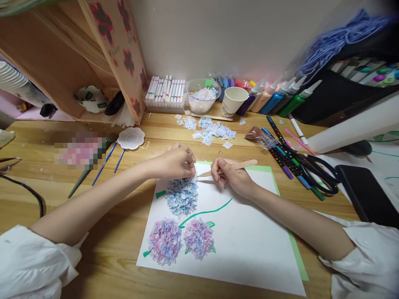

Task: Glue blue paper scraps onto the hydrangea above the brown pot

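Note:
My right hand (230,176) is closed around a wooden craft stick (247,164), its tip pointing left to the top of the blue paper flower. A narrow white shape lies under the stick's tip; I cannot make out what it is. My left hand (179,162) pinches its fingers at the upper edge of that blue flower (182,197); whatever is between the fingertips is hidden. Both hands rest over a white sheet (243,236) on green paper (299,257). Two pink-purple flowers of crumpled paper bits (165,241) sit lower on it, with green-drawn leaves and a curved stem.
Loose pale-blue paper squares (215,129) lie behind the sheet. A clear bowl of scraps (202,97), paper cup (233,101), marker box (166,94) and paint bottles (282,99) line the back. Scissors (321,172), pens and a phone (364,191) are right; brushes and a flower-shaped palette (131,138) left.

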`<state>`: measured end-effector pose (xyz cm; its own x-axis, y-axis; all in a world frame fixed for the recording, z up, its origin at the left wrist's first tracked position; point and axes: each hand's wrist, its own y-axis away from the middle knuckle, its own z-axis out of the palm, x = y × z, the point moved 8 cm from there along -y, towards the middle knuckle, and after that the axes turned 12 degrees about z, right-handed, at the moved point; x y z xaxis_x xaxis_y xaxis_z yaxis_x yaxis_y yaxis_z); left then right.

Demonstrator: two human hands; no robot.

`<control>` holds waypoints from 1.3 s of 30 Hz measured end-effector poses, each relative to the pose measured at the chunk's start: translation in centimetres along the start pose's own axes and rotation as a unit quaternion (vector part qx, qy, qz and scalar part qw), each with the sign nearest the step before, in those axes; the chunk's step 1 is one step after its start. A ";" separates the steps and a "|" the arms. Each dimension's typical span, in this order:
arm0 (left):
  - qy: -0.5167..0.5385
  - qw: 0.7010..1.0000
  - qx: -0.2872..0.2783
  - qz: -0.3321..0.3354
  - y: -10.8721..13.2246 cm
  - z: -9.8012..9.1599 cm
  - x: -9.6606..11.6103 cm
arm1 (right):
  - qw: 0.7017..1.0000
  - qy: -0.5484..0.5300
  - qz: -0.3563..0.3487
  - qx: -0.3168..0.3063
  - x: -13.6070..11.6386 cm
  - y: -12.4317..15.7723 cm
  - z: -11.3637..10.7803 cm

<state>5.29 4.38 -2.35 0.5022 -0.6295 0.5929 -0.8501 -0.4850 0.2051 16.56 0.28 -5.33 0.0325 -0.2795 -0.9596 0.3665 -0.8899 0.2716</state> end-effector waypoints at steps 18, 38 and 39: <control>-0.009 1.000 0.011 0.006 0.0 0.5 0.0 | 0.958 0.258 -0.089 -0.091 -0.7 0.8 2.5; -0.017 0.987 0.159 0.000 -2.0 -3.5 -1.5 | 0.999 -0.008 -0.021 0.022 -0.4 0.0 -0.3; -0.036 0.980 0.197 -0.004 -2.5 -4.2 -1.7 | 0.999 -0.011 -0.022 0.021 -0.4 -0.1 -0.3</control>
<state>5.93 9.19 -0.60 0.5309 -0.6583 0.5337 -0.7260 -0.6782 -0.1143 16.80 0.54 -5.03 -0.0026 -0.2466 -0.9691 0.3272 -0.9160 0.2323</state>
